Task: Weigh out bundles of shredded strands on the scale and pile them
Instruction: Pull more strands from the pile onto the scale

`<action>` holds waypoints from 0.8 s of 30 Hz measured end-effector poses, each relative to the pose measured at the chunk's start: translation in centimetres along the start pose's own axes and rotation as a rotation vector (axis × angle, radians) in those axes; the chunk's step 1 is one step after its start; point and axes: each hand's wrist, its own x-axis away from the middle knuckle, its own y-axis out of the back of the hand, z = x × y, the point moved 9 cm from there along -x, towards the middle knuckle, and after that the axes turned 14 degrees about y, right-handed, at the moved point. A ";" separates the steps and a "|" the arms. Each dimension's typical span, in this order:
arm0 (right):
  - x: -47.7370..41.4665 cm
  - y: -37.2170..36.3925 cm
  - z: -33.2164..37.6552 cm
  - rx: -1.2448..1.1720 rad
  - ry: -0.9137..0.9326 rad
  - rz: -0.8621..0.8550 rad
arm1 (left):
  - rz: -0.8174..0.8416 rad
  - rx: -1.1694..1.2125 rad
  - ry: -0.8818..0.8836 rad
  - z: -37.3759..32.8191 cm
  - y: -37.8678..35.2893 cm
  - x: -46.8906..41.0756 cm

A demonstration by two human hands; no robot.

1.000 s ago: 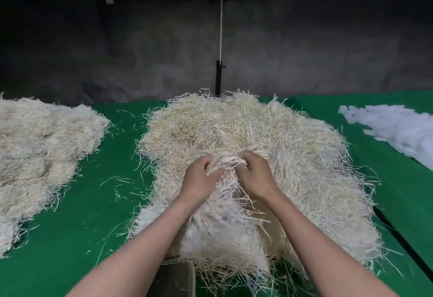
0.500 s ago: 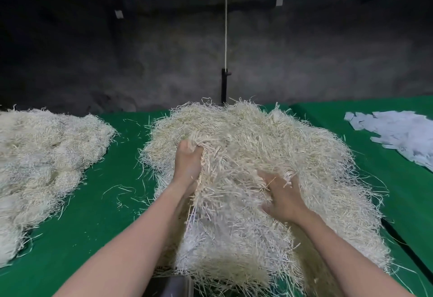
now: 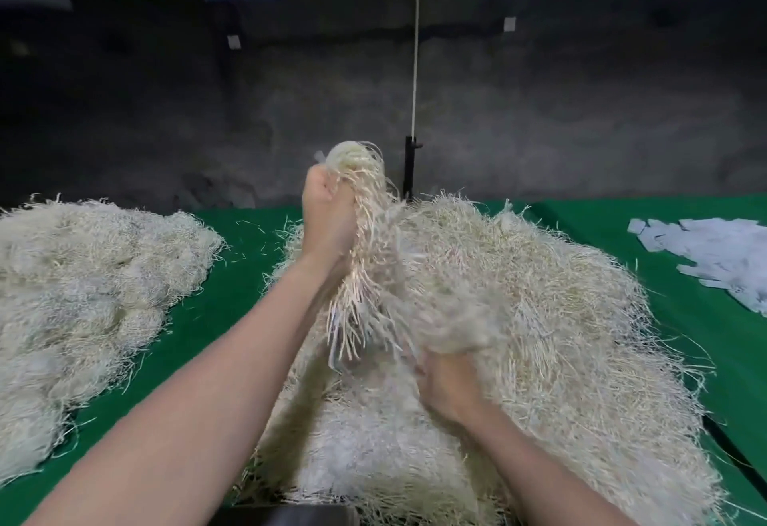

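The heap [image 3: 560,318] in the middle of the counter is made of thin, dry, straw-like strands, pale cream and matt, with ragged, frayed edges. The bundle [image 3: 359,170] gripped in the left hand [image 3: 328,222] is the same stringy, fibrous stuff. So is the pile [image 3: 83,276] at the left, which looks softer and more matted. A matt, felt-like green cloth [image 3: 240,297] covers the counter. The slips [image 3: 714,255] at the right look like thin white paper, flat and smooth. The far wall [image 3: 560,110] is rough, dull grey concrete. A white cord [image 3: 415,48] hangs above a matt black post [image 3: 409,170].
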 end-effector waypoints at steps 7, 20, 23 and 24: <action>5.4 -2.1 -7.7 0.009 -0.142 0.194 | -0.113 -0.035 0.071 1.3 3.0 -1.3; -0.3 4.3 3.8 -0.875 -0.179 -0.241 | 0.316 0.021 0.262 4.7 -3.5 3.3; -0.2 5.7 2.1 -1.146 -0.205 -0.540 | 0.597 -0.677 0.038 6.7 -4.2 4.8; -0.1 6.7 1.8 -1.179 -0.156 -0.591 | 0.664 -0.957 -0.009 8.7 -4.1 5.1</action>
